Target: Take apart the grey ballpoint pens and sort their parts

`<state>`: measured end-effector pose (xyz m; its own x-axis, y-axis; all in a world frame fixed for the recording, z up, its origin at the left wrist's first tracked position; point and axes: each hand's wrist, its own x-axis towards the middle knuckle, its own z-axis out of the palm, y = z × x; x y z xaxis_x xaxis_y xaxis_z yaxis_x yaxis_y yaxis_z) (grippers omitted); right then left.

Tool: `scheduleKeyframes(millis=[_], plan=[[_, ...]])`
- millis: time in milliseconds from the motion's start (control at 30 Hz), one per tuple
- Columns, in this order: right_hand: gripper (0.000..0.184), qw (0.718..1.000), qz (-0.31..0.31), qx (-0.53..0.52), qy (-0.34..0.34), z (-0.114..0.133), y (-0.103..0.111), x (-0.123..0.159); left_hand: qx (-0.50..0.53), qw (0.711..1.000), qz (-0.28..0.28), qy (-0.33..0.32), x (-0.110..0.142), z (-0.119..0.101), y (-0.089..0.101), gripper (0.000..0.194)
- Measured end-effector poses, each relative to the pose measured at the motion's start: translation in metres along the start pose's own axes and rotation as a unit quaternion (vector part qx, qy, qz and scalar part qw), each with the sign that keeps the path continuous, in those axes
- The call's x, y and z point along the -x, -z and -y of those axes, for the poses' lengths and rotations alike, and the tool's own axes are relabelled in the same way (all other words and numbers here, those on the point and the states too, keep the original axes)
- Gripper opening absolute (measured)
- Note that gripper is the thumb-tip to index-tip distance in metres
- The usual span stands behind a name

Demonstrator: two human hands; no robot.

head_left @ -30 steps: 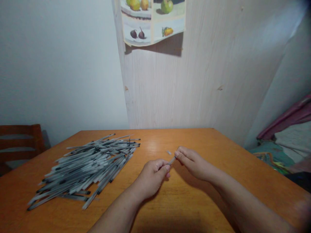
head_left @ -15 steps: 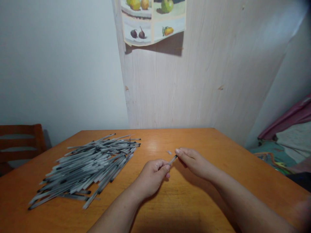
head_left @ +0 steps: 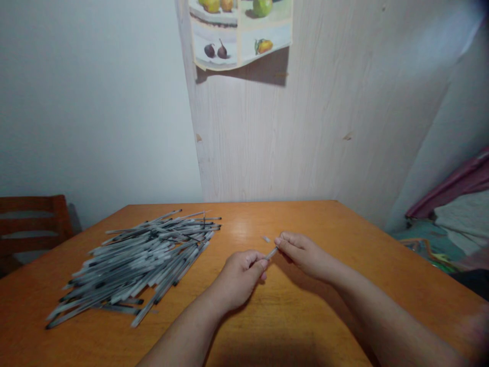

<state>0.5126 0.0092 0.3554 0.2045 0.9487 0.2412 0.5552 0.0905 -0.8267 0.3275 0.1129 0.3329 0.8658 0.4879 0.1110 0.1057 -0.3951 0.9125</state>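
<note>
- So, head view, the only one here: my left hand [head_left: 244,278] is pinched, thumb over fingers, on the near end of a slim pen [head_left: 271,253], and my right hand [head_left: 297,250] is pinched on its far end.
- The pen slants between my two grips, over the wooden table [head_left: 317,216]; only a short grey stretch shows, both ends hidden in my fingers.
- What could go wrong? I'd say the barrel might slip or twist free, with so little for my fingertips to hold.
- An uneven pull, I reckon, could bend it or send a part flying.
- That small whitish piece [head_left: 266,239] lies just beyond my right fingertips; a careless knuckle could knock it away.
- The pile of pens [head_left: 141,262] on the left is loosely crossed; my forearm, sweeping wide, might set some rolling.
- Counting: two hands, one held pen, one small piece, one table, one pile, too overlapped to number; one chair [head_left: 34,223], one poster [head_left: 244,30] showing four fruit pictures.
</note>
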Motion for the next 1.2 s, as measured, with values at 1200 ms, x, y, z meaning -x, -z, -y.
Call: scheduleKeyframes(millis=[1200], plan=[[0.046, 0.984, 0.026, -0.151, -0.088, -0.0050, 0.0033, 0.0023, -0.057, 0.998, -0.023, 0.003, 0.0008, 0.0017, 0.0020, 0.038]])
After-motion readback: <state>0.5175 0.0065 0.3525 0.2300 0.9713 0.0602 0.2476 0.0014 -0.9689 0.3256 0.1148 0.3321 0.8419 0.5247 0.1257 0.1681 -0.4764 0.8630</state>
